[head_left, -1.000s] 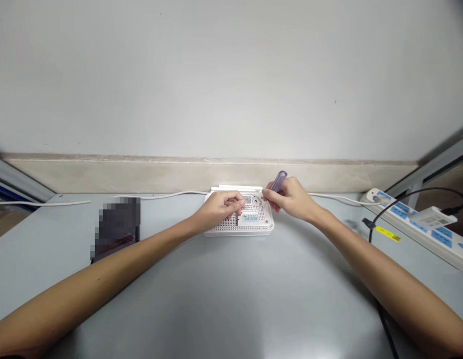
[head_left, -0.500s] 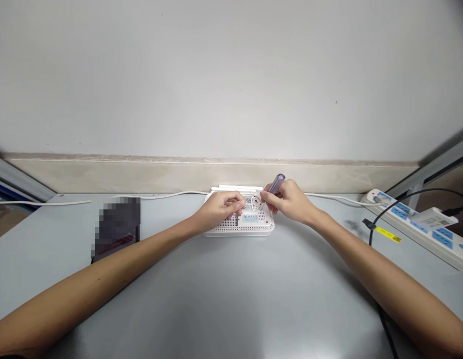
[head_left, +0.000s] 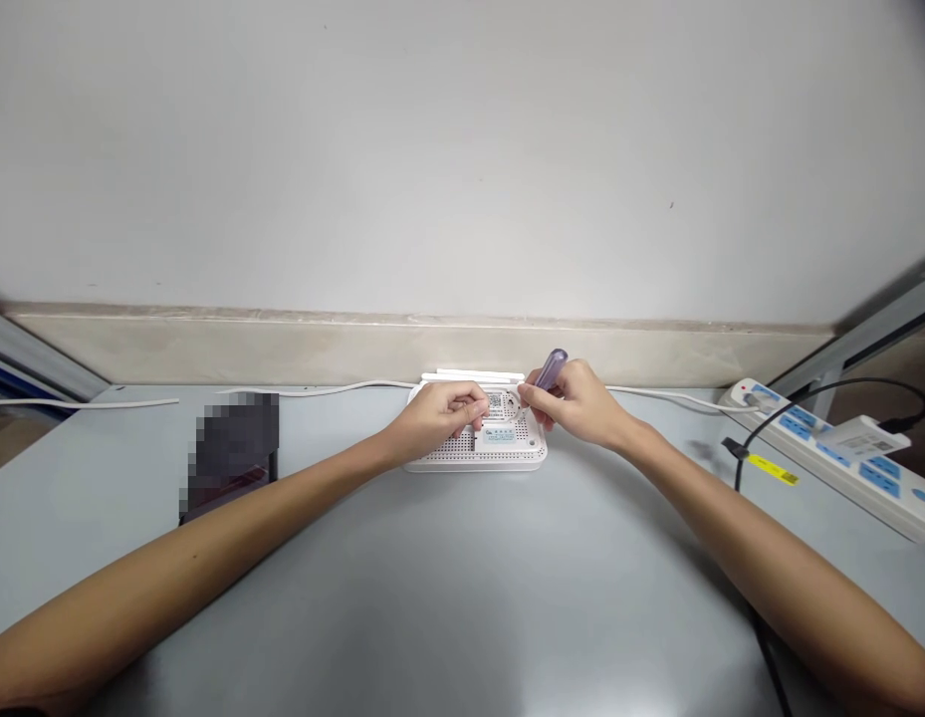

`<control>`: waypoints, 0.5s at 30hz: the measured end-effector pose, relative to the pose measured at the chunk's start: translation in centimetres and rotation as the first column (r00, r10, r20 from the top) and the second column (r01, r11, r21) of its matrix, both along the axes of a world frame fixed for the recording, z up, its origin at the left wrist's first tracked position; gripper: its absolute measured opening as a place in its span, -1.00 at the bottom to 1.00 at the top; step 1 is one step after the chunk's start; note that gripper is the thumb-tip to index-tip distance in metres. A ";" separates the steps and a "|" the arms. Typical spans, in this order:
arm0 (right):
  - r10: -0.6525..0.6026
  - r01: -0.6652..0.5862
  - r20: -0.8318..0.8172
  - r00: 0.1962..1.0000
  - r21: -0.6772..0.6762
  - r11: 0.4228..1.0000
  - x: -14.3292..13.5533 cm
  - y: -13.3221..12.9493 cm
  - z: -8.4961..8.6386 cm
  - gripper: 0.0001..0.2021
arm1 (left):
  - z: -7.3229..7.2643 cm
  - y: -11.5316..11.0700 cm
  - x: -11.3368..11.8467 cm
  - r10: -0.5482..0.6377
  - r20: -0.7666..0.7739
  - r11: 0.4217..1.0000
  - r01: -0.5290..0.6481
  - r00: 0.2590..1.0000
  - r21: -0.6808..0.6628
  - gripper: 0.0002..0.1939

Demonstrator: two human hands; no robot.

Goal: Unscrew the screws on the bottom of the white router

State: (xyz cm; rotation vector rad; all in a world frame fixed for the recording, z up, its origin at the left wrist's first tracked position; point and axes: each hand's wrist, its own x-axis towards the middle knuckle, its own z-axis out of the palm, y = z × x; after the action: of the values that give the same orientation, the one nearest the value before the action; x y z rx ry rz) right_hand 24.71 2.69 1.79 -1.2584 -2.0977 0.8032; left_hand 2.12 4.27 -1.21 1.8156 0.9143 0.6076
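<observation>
A white router lies underside up near the back edge of the table, its perforated base and printed labels facing me. Its folded antennas are along the far side. My right hand grips a screwdriver with a translucent purple handle, tilted so that its tip end points down at the right part of the base. My left hand rests over the left part of the router with curled fingers, thumb and forefinger pinched together. Whatever may be between those fingertips is too small to make out.
On the right lies a white power strip with a white adapter and a black cable bearing a yellow tag. A dark, pixelated object is at left. A white cable runs along the wall behind.
Both hands and the router stay nearly in place. The screwdriver handle has shifted very slightly; the whole view has moved a little.
</observation>
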 end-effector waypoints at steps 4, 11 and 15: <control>-0.009 0.008 -0.005 1.000 -0.015 1.000 0.0 0.0 0.0 -0.71 | 0.0 0.0 0.0 0.000 0.006 1.000 0.000 1.000 0.006 -0.69; 0.003 -0.003 -0.005 1.000 -0.032 0.999 -0.1 -0.1 0.0 -0.72 | -0.1 0.0 0.0 -0.002 0.009 1.000 0.002 1.000 0.001 -0.70; 0.007 -0.008 -0.005 1.000 -0.010 1.000 -0.3 -0.2 0.0 -0.72 | -0.1 0.1 -0.1 -0.012 0.013 1.000 0.012 1.000 -0.005 -0.70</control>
State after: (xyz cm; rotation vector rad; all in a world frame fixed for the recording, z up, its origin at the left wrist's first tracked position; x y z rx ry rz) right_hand 24.41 2.50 1.77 -1.2528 -2.0978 0.8202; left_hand 2.05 4.34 -1.33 1.8091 0.8953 0.6086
